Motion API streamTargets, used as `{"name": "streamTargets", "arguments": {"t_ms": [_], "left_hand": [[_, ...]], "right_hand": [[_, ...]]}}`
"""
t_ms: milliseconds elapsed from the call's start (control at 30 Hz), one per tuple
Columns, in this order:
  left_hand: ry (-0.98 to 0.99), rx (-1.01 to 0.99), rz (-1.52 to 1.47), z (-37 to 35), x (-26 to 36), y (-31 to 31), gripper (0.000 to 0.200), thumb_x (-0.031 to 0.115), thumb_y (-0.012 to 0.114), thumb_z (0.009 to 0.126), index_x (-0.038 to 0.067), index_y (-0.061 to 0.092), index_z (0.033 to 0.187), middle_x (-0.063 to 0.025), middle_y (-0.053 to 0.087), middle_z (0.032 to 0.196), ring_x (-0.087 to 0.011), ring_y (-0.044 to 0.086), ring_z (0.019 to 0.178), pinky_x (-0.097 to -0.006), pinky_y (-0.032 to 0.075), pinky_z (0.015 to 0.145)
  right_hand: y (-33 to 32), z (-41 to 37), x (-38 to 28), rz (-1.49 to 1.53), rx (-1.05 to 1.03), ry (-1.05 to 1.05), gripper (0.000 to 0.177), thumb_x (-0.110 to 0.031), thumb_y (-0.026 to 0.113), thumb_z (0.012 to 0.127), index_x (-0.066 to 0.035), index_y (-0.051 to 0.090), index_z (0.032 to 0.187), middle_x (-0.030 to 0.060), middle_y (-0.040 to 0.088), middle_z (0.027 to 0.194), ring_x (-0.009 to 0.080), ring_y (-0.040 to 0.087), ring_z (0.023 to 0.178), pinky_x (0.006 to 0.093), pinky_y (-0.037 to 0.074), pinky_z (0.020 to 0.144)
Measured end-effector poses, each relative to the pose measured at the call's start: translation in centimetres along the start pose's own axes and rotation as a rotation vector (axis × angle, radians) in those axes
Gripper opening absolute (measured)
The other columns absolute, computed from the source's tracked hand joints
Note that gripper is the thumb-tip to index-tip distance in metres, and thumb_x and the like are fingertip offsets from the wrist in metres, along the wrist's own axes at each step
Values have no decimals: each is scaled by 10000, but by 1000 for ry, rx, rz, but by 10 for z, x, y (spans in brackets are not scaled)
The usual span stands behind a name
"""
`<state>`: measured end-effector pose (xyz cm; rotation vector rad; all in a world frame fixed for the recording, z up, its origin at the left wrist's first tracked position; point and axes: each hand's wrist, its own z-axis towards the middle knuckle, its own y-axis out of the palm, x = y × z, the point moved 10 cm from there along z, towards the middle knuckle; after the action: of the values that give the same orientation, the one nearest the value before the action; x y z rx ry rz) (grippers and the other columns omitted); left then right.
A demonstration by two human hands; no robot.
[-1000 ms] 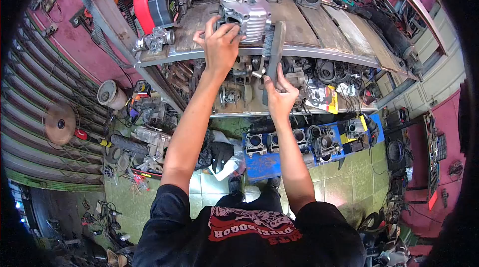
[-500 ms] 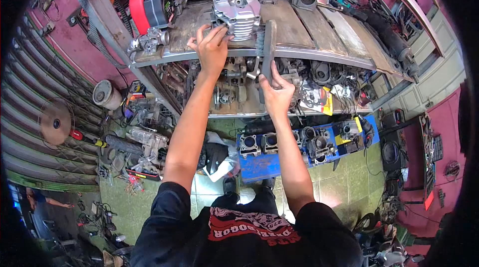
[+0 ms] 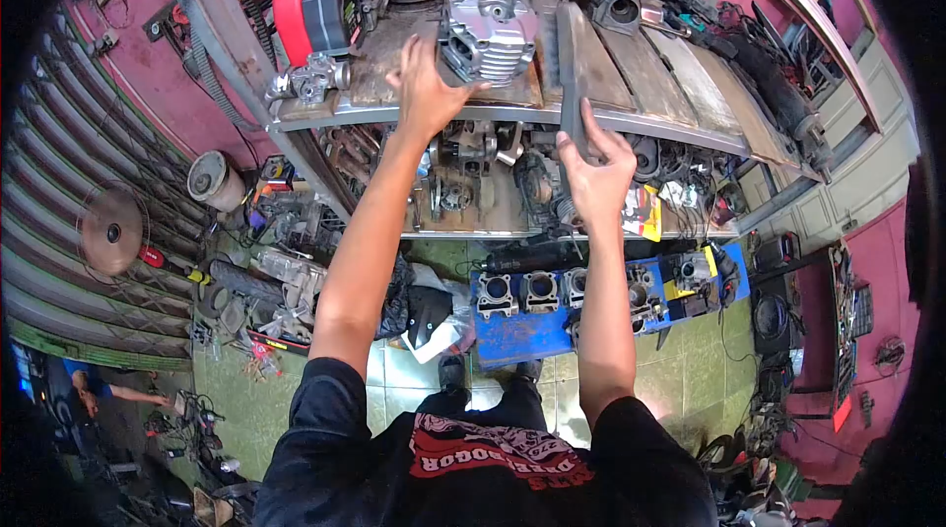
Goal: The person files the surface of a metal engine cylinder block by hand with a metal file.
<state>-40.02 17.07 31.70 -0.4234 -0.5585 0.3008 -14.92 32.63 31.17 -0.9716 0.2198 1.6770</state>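
Here, on the brown wooden-plank shelf [image 3: 397, 42] with a metal edge, sits a silver-grey finned metal engine part [image 3: 493, 30]. The left hand [image 3: 431, 101] is spread open at its lower left side, thumb by the fins; whether it touches is unclear. The right hand [image 3: 599, 177] grips a long grey-handled bristle brush [image 3: 574, 59], upright just right of the part, bristles facing it.

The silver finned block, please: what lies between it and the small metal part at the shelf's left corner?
In the head view, the left hand and bare wooden boards lie between the finned block and the small metal part.
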Motion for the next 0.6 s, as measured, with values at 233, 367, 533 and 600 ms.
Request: {"name": "streamTargets", "arguments": {"t_ms": [233,367,533,600], "left_hand": [[-112,-158,-55,20,-10,7,1191,639,908,586,36,440,1500,-237,464,1543,-349,372,1488,-606,227,1145],[-40,-159,-45,25,-16,13,1144,591,898,621,4,439,1489,-244,466,1539,-360,378,1484,-579,252,1141],[23,-114,-57,21,-16,15,1066,517,868,656,-21,448,1475,-259,452,1544,-371,366,1495,-654,252,1119],[10,-130,-50,21,-19,16,1070,515,867,650,-19,447,1477,-262,447,1548,-368,359,1501,-676,239,1118]], "right_hand": [[37,34,-101,-266,-34,-384,523,-306,771,805,-155,733,1304,130,719,761,247,676,772,469,376,1068],[70,57,-126,-477,-131,-429,494,-348,742,822,-174,740,1284,166,715,778,296,698,803,532,362,1047],[81,62,-145,-547,-218,-376,491,-347,755,813,-155,745,1264,200,711,739,331,717,824,540,347,1057],[77,49,-142,-529,-300,-244,500,-331,763,795,-138,748,1257,212,718,762,342,721,824,537,341,1060]]}}
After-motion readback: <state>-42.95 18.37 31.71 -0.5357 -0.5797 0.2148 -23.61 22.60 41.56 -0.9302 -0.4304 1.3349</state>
